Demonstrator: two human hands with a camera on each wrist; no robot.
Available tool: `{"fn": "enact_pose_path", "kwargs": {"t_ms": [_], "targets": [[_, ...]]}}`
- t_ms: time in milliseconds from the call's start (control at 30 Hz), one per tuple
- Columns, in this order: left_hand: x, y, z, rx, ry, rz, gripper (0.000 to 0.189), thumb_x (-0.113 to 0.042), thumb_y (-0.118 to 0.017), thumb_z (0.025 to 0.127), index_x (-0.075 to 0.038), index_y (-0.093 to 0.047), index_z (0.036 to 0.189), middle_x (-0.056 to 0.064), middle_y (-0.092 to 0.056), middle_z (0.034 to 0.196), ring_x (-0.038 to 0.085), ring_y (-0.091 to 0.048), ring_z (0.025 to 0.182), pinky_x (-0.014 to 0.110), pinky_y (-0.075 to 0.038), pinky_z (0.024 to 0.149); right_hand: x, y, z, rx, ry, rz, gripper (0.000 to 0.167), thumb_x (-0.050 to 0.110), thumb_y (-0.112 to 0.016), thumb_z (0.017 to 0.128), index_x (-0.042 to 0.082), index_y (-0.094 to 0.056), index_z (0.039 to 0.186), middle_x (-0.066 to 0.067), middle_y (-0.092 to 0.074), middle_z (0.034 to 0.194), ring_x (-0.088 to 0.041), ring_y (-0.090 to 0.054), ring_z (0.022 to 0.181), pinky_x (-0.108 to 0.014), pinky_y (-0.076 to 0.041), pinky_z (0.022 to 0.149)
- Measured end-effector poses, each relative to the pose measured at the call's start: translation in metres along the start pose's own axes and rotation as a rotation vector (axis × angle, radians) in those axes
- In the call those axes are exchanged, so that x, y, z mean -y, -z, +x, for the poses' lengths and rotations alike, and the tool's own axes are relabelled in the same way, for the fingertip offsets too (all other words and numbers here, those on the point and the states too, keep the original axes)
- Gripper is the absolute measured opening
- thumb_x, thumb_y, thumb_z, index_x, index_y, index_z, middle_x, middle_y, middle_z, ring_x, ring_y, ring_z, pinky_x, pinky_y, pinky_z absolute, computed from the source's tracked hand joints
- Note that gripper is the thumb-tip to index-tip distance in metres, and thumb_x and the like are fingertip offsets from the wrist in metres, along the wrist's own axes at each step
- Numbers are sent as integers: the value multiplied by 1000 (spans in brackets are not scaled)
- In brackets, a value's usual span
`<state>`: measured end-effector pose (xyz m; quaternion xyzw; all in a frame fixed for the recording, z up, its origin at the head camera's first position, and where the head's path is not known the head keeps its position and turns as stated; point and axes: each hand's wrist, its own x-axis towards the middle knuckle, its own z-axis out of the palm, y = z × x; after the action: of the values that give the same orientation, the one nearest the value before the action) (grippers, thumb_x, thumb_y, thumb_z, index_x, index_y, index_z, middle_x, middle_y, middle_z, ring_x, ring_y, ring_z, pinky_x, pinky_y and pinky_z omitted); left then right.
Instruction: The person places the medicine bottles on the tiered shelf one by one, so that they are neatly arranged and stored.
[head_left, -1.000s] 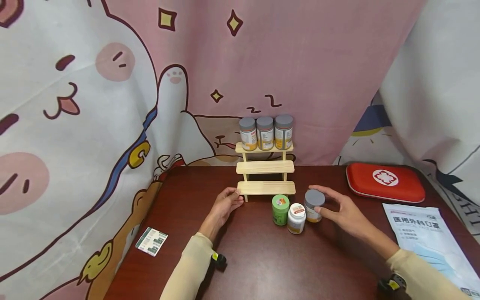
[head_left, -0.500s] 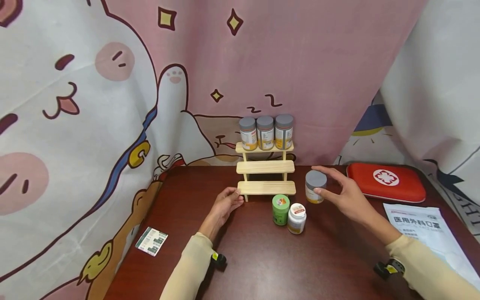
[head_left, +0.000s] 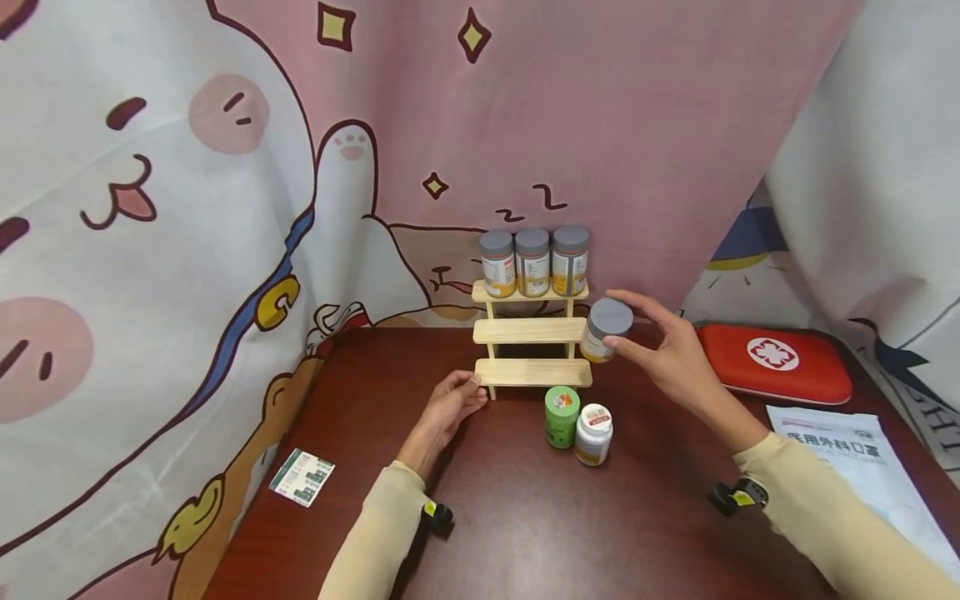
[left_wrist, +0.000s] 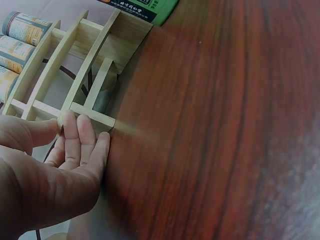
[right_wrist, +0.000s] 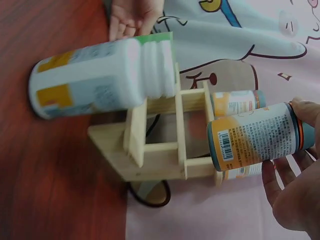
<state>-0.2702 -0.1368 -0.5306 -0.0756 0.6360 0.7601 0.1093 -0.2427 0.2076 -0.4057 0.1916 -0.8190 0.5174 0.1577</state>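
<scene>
My right hand (head_left: pixel 667 354) grips a grey-lidded pill bottle (head_left: pixel 606 331) near its lid, thumb on one side and fingers on the other. The bottle is tilted and off the table, at the right end of the middle step of a three-tier wooden stand (head_left: pixel 529 332). The right wrist view shows its orange and white label (right_wrist: pixel 255 137). My left hand (head_left: pixel 448 408) pinches the left end of the lowest step; in the left wrist view its thumb and fingertips meet the wood (left_wrist: pixel 92 116). Three similar bottles (head_left: pixel 533 265) stand on the top step.
In front of the stand are a green bottle (head_left: pixel 562 417) and a white bottle (head_left: pixel 594 435). A red first-aid case (head_left: pixel 775 362) and a mask packet (head_left: pixel 855 475) lie at the right. A small printed card (head_left: pixel 302 477) lies at the left; a patterned curtain (head_left: pixel 637 150) hangs behind.
My right hand has lifted the grey-lidded bottle from beside the white one and carried it up and then left to the stand. The left hand stays at the lowest step.
</scene>
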Motion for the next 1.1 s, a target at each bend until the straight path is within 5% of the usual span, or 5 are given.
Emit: {"fn": "enact_pose_path", "kwargs": {"t_ms": [300,600,933,1100], "targets": [[-2,1,3,12,-6,-4,18,-10,-60,108,-1,-58,123,0,-68,87,9,-69,79,34,-64,98,13,-25,25,20,47,66,59,4,-84,90,11,-61,145,-12,-68,134,-4,-68,108,-14,-59,93],[0,0,0,4,-16,-11,17,-11,-61,108,-1,-59,121,1,-68,87,10,-69,79,33,-64,96,32,-41,49,68,-3,23,57,14,-86,90,17,-63,142,-5,-69,135,-13,-68,114,-11,-56,93],[1,-3,-1,6,-20,-3,18,-11,-61,108,0,-58,121,1,-67,87,10,-68,80,39,-63,101,30,-57,68,138,8,-13,58,18,-86,91,17,-62,143,-10,-69,135,-29,-63,124,-53,-50,108],[0,-1,-2,2,-17,5,20,-12,-62,108,1,-58,122,1,-68,86,10,-69,79,38,-63,100,29,-68,77,144,-29,40,58,11,-85,90,11,-61,142,-14,-67,140,-35,-62,132,-58,-48,116]]}}
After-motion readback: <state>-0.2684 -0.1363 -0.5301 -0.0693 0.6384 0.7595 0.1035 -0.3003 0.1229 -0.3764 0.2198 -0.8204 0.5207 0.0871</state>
